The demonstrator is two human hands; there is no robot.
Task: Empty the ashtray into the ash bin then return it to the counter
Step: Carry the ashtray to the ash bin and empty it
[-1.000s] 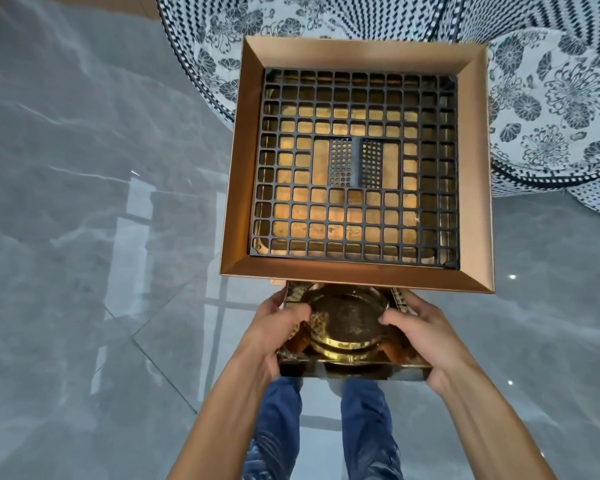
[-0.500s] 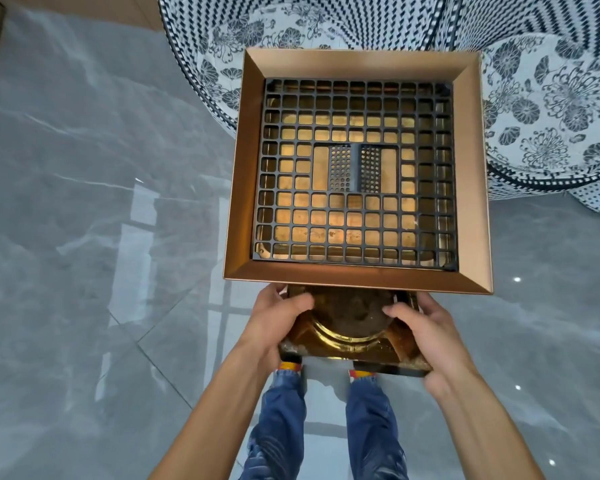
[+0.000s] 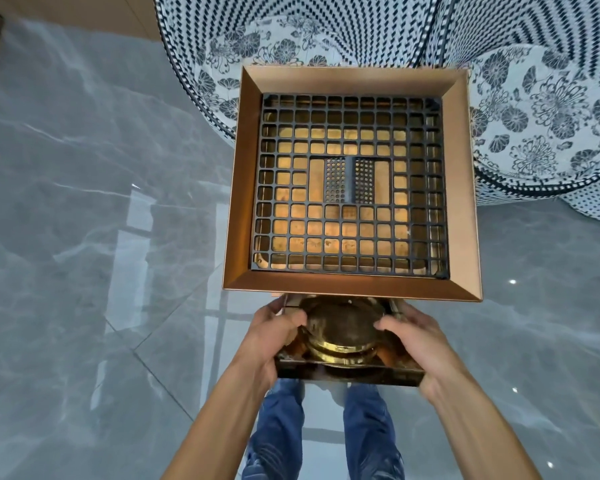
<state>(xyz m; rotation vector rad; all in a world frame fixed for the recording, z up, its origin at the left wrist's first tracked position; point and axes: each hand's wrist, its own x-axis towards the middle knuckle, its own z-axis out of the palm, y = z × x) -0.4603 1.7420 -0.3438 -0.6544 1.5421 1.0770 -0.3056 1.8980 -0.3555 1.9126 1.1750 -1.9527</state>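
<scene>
I hold a square, brass-coloured ashtray (image 3: 343,341) with a round bowl in its middle, just below the near edge of the ash bin. My left hand (image 3: 274,332) grips its left side and my right hand (image 3: 416,336) grips its right side, thumbs reaching over the bowl's rim. The ash bin (image 3: 354,289) is a square copper-coloured box with a wide sloped rim and a black grid grate (image 3: 347,188) set inside. The ashtray's far edge is hidden under the bin's rim. The bowl looks dark and tilted toward me.
Glossy grey marble floor (image 3: 84,271) lies to the left and right of the bin. Large blue-and-white patterned ceramic pots (image 3: 534,116) stand behind the bin. My legs in blue jeans (image 3: 278,427) are below the ashtray.
The ashtray has tipped so its bowl faces more toward me and its near edge has dropped. Both hands keep the same grip. The bin sits slightly lower in view.
</scene>
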